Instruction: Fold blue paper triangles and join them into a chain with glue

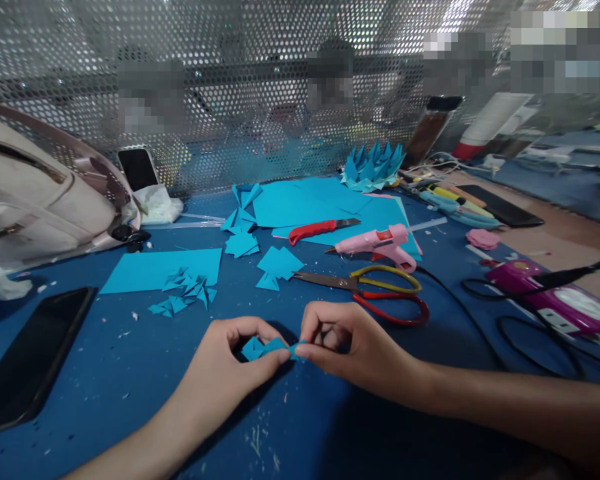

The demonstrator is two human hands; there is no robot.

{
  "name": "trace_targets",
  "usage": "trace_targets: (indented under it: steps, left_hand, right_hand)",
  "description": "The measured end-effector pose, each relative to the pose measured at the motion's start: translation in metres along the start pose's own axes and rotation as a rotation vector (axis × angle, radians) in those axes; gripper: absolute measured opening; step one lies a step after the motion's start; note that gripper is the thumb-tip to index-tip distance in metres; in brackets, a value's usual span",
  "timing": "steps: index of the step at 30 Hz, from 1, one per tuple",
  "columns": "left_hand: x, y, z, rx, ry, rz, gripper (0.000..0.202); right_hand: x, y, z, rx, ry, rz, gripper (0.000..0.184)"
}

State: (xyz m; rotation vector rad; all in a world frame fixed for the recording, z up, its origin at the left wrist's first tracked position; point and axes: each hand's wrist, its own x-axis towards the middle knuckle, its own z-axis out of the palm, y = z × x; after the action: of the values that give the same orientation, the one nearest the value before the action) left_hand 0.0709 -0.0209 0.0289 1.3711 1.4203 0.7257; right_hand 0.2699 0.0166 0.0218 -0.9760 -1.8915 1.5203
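Between my two hands, low over the blue table [300, 420], is a small folded blue paper piece [254, 348]. My left hand [245, 357] is closed on its left part, thumb in front and fingers behind. The right end is pinched between thumb and forefinger of my right hand [347, 340], its other fingers curled. Just beyond the hands lie scissors [350, 281] with one yellow and one red handle, their tips touching blue paper squares [280, 263]. Several small folded paper pieces [187, 290] lie to the left, partly on a blue paper sheet [145, 270].
A pink glue gun [375, 245] and a red-handled cutter [323, 230] rest on blue sheets [300, 200]. Behind stands a spiky folded paper ring [373, 167]. A phone [35, 360] and a bag [40, 180] are left; a purple power strip [550, 293] with cables is right. A perforated metal screen [260, 113] borders the back.
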Motion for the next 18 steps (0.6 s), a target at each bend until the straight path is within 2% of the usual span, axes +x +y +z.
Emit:
trace_targets:
  steps: [5,8,11,14,16,18]
  left_hand:
    - [-0.001,-0.003,0.001,-0.016,0.012,0.045,0.014]
    - [-0.002,-0.006,0.001,0.029,0.048,0.180,0.010]
    - [-0.005,-0.010,0.000,0.204,0.115,0.449,0.014]
    - [-0.010,-0.015,-0.003,0.466,0.205,0.784,0.011]
    - [-0.014,-0.018,-0.005,0.610,0.275,0.972,0.014]
    - [-0.018,-0.019,-0.007,0.721,0.318,1.081,0.018]
  right_hand:
    - [-0.001,0.005,-0.001,-0.057,-0.014,-0.046,0.023]
    - [-0.002,0.009,-0.001,-0.161,-0.004,-0.154,0.017]
    - [-0.003,0.013,-0.003,-0.298,0.016,-0.420,0.009]
    - [-0.005,0.013,-0.007,-0.498,0.024,-0.692,0.004]
    - [-0.006,0.011,-0.011,-0.665,0.002,-0.793,0.003]
    - [-0.007,0.008,-0.014,-0.790,-0.026,-0.845,0.008]
